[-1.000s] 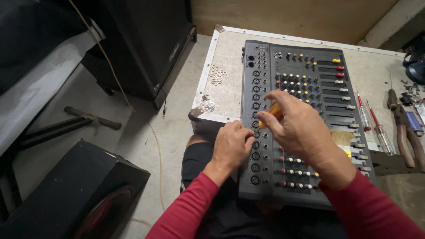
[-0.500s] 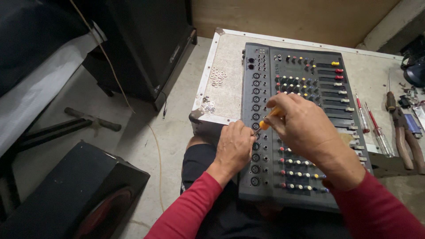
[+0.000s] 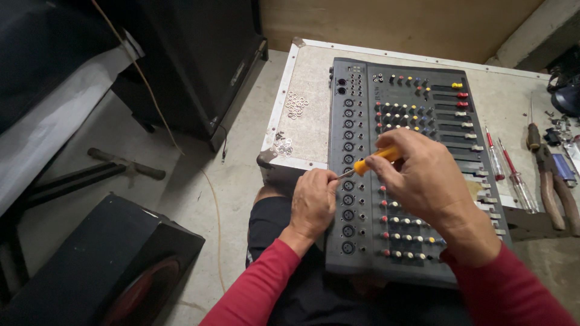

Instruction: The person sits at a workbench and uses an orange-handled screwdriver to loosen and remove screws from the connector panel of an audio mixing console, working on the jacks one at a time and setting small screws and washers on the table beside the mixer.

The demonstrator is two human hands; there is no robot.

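Two hands: both on one tool.
Right hand (image 3: pixel 423 178): clamped round orange-handled screwdriver (image 3: pixel 376 160).
Shaft: slants down-left toward grey audio mixer (image 3: pixel 362 241) jack column.
Left hand (image 3: pixel 314 202): nearer, fingers closed, pinching the tip.

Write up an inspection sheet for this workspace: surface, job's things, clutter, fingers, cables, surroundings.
Surface: pale metal-edged case top, worn and speckled.
Job's things: grey audio mixer lying partly on the case and partly over the person's lap; orange-handled screwdriver with its tip at the left column of sockets.
Clutter: small washers in a loose pile, a few more near the case corner; two red-handled screwdrivers; pliers.
Fingers: right hand is wrapped around the screwdriver handle; left hand pinches at the shaft by the tip.
Cables: thin pale cord trailing across the floor.
Surroundings: black speaker cabinet, a second speaker lying on the concrete floor.
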